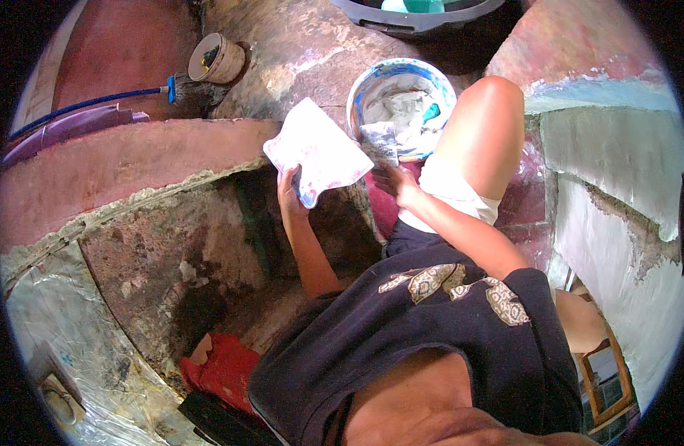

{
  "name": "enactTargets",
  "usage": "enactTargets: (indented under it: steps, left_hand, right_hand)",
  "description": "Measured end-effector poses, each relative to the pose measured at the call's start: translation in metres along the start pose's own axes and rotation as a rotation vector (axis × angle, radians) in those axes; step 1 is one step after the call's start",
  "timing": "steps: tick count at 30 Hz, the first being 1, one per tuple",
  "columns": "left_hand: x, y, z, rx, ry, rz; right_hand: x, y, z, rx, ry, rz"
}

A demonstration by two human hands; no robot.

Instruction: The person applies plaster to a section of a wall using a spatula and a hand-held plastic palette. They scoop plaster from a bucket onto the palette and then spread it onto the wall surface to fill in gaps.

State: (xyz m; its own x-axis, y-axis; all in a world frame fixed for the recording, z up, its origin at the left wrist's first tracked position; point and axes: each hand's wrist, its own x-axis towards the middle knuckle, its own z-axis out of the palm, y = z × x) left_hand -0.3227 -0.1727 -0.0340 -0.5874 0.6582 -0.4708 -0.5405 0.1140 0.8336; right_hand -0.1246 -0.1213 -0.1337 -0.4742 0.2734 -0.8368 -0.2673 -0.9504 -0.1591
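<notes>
My left hand (288, 187) is closed on the edge of a flat white board (316, 141) with pink and bluish smears, held left of a bucket. My right hand (398, 180) grips a putty knife whose wide, smeared grey blade (379, 140) lies over the bucket's near left part; its fingers are partly shadowed. The bucket (359, 89) has a blue-stained rim and holds pale, thick paste with a small turquoise object (430, 112) in it. My bent right leg is just right of the bucket.
A black tub (401, 22) stands beyond the bucket, a small tan pail (221, 65) and a blue-handled broom (111, 97) at the back left. A pink ledge (126, 156) crosses the left, red cloth (219, 368) lies low, and grey plastered blocks (610, 156) are on the right.
</notes>
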Motion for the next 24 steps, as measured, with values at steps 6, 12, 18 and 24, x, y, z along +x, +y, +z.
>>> enactTargets:
  steps: [6,12,18,24]
  left_hand:
    - [0.004,0.012,0.001,-0.114,-0.055,0.039]
    - [0.001,0.02,0.011,-0.347,-0.358,-0.299]
    - [-0.058,0.016,0.11,-0.719,-0.604,-0.646]
    - [-0.082,0.013,0.141,-0.593,-0.702,-0.609]
  right_hand:
    - [-0.051,-0.018,0.001,-0.185,-0.104,-0.401]
    - [-0.141,-0.086,0.014,-0.835,0.076,-1.291]
    - [-0.226,-0.137,0.004,-1.305,0.183,-1.938]
    - [-0.25,-0.131,-0.004,-1.407,0.28,-2.061]
